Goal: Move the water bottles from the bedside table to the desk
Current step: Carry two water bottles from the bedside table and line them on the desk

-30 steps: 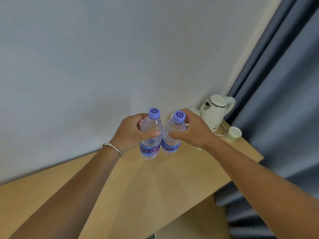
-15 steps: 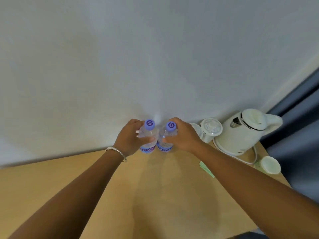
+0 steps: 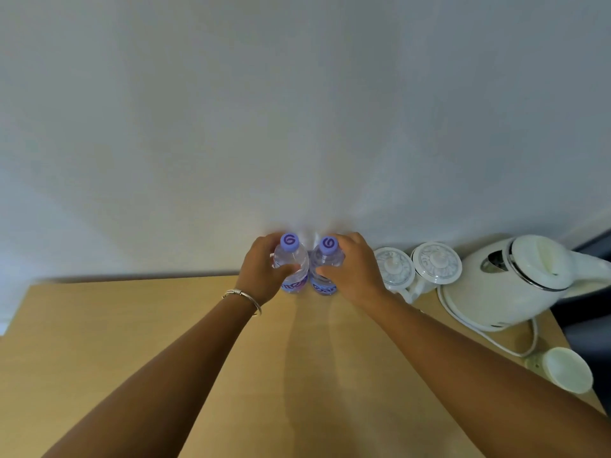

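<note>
My left hand (image 3: 264, 269) grips the left water bottle (image 3: 292, 266), fingers curled round its body; my right hand (image 3: 352, 269) grips the right water bottle (image 3: 325, 267) the same way. Both bottles upright, purple caps up, side by side, at the back edge of the wooden desk (image 3: 165, 342) against the plain white wall (image 3: 297, 110). Bangle (image 3: 243, 297) on left wrist. Right of my hand: two lidded ceramic cups (image 3: 418, 269), white electric kettle (image 3: 515, 279) with cord, small white cup (image 3: 567, 370). Dark curtain (image 3: 591, 322) at far right.
</note>
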